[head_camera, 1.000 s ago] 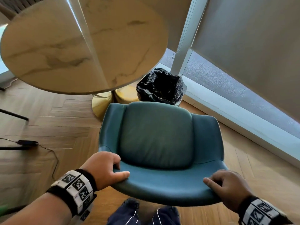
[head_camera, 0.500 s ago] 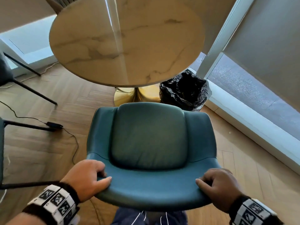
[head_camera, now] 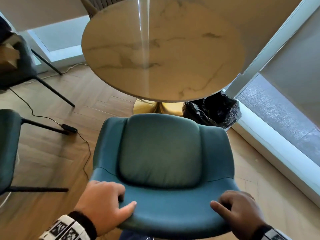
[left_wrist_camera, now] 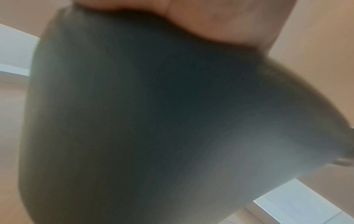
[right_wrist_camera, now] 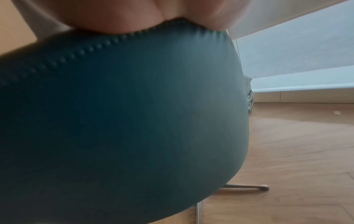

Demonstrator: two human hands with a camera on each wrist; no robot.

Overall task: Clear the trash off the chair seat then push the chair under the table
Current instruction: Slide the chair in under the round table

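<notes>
The blue chair (head_camera: 161,153) stands on the wood floor and faces the round table (head_camera: 162,49). Its seat points away from the person, and its back is the near part. The front of the seat is close to the table's gold foot (head_camera: 152,106) and not yet under the top. The seat has nothing on it.

The left hand (head_camera: 102,205) grips the top edge of the chair back on the left, fingers curled over the front and thumb lying along the edge. The right hand (head_camera: 239,213) grips the same edge on the right in the same way. The chair sits in front of both hands.

A black trash bag (head_camera: 213,110) sits by the table, near the window.
</notes>
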